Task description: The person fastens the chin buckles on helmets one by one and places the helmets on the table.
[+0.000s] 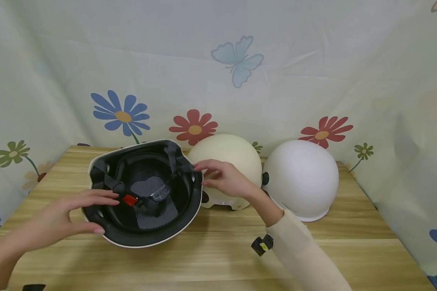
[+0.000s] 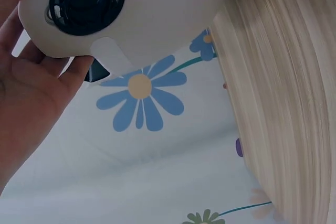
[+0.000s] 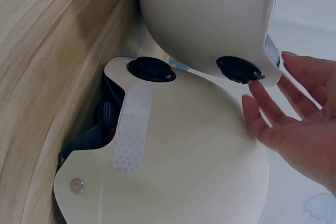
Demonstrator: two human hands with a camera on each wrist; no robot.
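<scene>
A cream open-face helmet (image 1: pixel 153 241) lies tipped back, its black padded inside facing me. Across the opening runs a dark chin strap (image 1: pixel 101 171) with a red buckle (image 1: pixel 130 200). Fairly straight fingers of my left hand (image 1: pixel 63 216) reach over its left side toward the buckle, the thumb at the lower rim. At the opposite edge, my right hand (image 1: pixel 227 178) pinches the rim between fingers and thumb. From the left wrist view, the helmet's shell and black round side knob (image 2: pixel 88 1) hide part of the left fingers.
A second cream helmet (image 1: pixel 227 155) stands dome-up right behind my right hand, close against the tipped one. Right of it sits a white helmet (image 1: pixel 304 178). All are on a wood-grain table (image 1: pixel 211 258), backed by a flower-print cloth (image 1: pixel 160 68).
</scene>
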